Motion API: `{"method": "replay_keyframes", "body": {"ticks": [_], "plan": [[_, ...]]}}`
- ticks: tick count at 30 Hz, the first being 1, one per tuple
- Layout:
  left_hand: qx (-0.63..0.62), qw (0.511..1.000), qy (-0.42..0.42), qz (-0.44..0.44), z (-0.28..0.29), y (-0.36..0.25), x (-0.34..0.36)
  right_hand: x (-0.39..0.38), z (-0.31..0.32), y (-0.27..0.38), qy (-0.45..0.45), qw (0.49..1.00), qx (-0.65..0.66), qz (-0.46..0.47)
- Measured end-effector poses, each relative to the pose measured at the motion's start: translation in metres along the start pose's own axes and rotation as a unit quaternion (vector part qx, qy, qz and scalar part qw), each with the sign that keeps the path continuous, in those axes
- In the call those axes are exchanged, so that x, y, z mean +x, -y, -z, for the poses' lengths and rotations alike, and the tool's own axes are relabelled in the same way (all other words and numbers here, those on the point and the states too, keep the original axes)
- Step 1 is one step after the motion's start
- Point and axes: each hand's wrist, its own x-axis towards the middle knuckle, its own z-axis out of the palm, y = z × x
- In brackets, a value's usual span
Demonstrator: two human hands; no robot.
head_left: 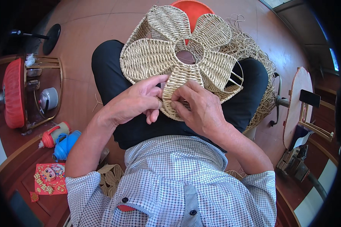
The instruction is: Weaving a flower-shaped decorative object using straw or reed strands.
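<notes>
While both hands pinch at the near petal's lower edge, the work sits on the lap. Left hand [138, 100]: thumb and fingers closed on the woven rim, fingertips curled under. Right hand [199, 108]: fingers bent, gripping the same edge just beside the left; what strand it holds is hidden under the fingers.

The piece is a flower-shaped woven mat [180, 56] of pale straw rope, lying across both thighs, tilted slightly away. Five petals around an open centre hole [185, 56].

Progress, as I read it: four petals look fully woven and closed. The right-hand petal is not done: bare frame wires [235, 77] show at its outer end. The near petal is being worked at its edge.

Outward: loose straw rope pile [254, 56] beside the right thigh, touching the mat. Orange stool [191, 9] behind it. At left, on the floor, a red-capped flask [53, 135] and a blue flask [65, 145] side by side. Another woven piece [110, 178] lies by the left elbow.
</notes>
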Motion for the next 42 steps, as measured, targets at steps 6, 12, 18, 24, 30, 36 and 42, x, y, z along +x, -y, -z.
{"method": "replay_keyframes", "body": {"ticks": [6,12,18,24,30,36,42], "plan": [[0.357,0.884,-0.256,-0.160,-0.024,0.013,-0.015,0.007,0.004,0.000,0.047,0.984,0.120,-0.120],[0.385,0.853,-0.283,-0.208,-0.042,0.036,0.005,0.007,0.006,-0.004,0.050,0.973,0.164,-0.157],[0.371,0.845,-0.312,-0.228,-0.047,0.041,0.008,-0.008,0.014,-0.021,-0.088,0.968,0.226,-0.072],[0.407,0.828,-0.297,-0.246,-0.045,0.037,0.008,-0.032,0.021,-0.033,-0.132,0.961,0.220,-0.105],[0.497,0.780,-0.262,-0.275,-0.039,0.027,0.005,-0.042,0.017,-0.036,-0.178,0.978,0.108,-0.026],[0.532,0.774,-0.187,-0.290,-0.028,0.011,0.012,-0.042,0.008,-0.044,-0.192,0.979,0.045,0.054],[0.525,0.796,-0.125,-0.276,-0.026,0.001,0.015,-0.043,0.005,-0.048,-0.195,0.979,0.038,0.051]]}}
